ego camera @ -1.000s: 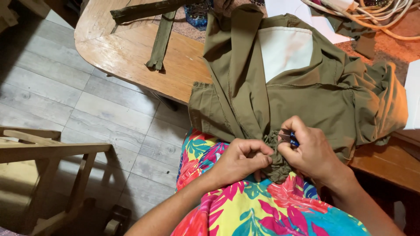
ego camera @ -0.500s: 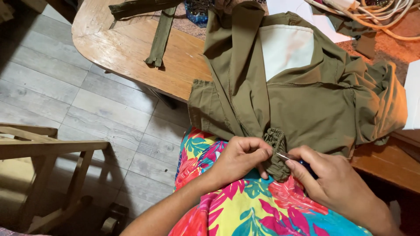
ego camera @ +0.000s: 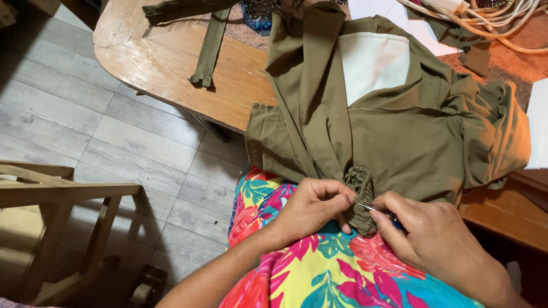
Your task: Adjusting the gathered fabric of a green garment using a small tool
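My left hand (ego camera: pixel 313 206) pinches the gathered, elasticated edge (ego camera: pixel 362 197) of an olive-green garment (ego camera: pixel 399 137), fingers (ego camera: pixel 337 199) closed narrow on the cloth just where the ruffled bit bunches up. My right hand (ego camera: pixel 425 234) sits right beside it, fingers curled shut around a small tool (ego camera: pixel 377 210) with a thin metal tip and a dark blue handle; the tip touches the gathered edge between my 2 hands. Whether it is a seam ripper or small snips I cannot tell, as my fingers hide most of it.

The garment lies spread over the near edge of the wooden table (ego camera: pixel 171 63), its lower part hanging down onto my lap, which is covered in a bright floral fabric (ego camera: pixel 319 274) of pink, yellow and teal. A white lining panel (ego camera: pixel 374 63) shows inside the garment near the top. Further along the table lies a separate olive strip of cloth (ego camera: pixel 210 45), well apart from my hands. Pale cords (ego camera: pixel 502 23) are heaped at the far right corner. On the grey plank floor (ego camera: pixel 114 137) to my left stands a wooden chair frame (ego camera: pixel 63 199)
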